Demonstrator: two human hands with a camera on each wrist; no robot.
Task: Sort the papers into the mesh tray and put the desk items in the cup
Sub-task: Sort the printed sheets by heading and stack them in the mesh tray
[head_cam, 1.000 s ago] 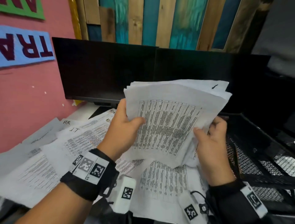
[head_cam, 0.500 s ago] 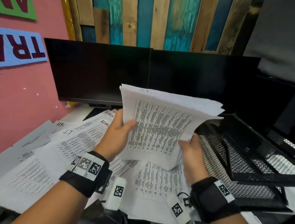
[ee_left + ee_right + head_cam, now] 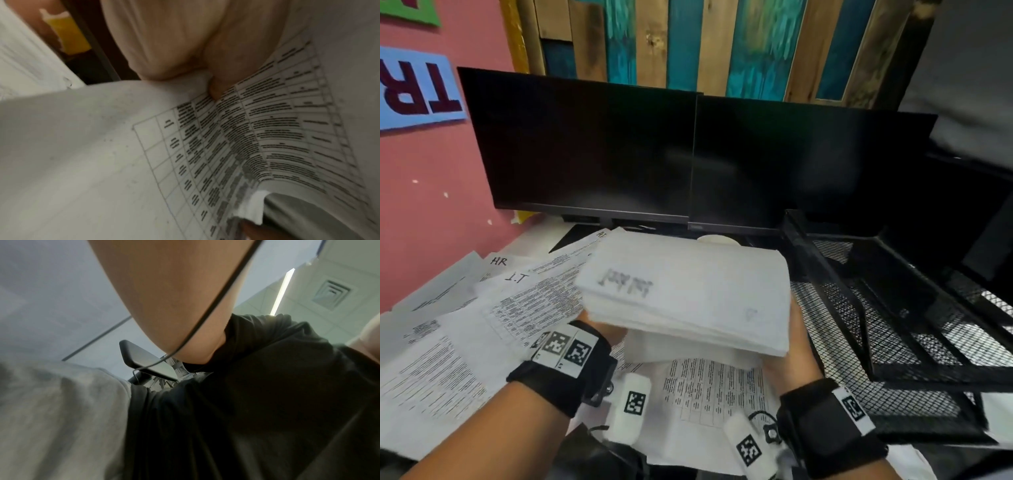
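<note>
I hold a thick stack of papers [image 3: 688, 298] flat above the desk, blank side up with blurred handwriting on top. My left hand [image 3: 611, 334] grips its near left edge from below, mostly hidden under the sheets. In the left wrist view a finger [image 3: 216, 87] presses a printed table sheet [image 3: 257, 129]. At the stack's right edge my right hand [image 3: 798, 346] holds it with fingers hidden underneath. The black mesh tray [image 3: 832, 274] stands just right of the stack. The right wrist view shows only an arm and a dark shirt.
Loose printed sheets [image 3: 465, 342], some marked HR and I.T, cover the desk at left and under my wrists. Two dark monitors [image 3: 688, 157] stand behind. A pale round rim [image 3: 717, 238] peeks out behind the stack. A pink wall [image 3: 431, 188] closes the left.
The stack went from upright with its printed side facing me to lying flat, blank side up, and came down lower beside the tray. Both hands kept hold of it.
</note>
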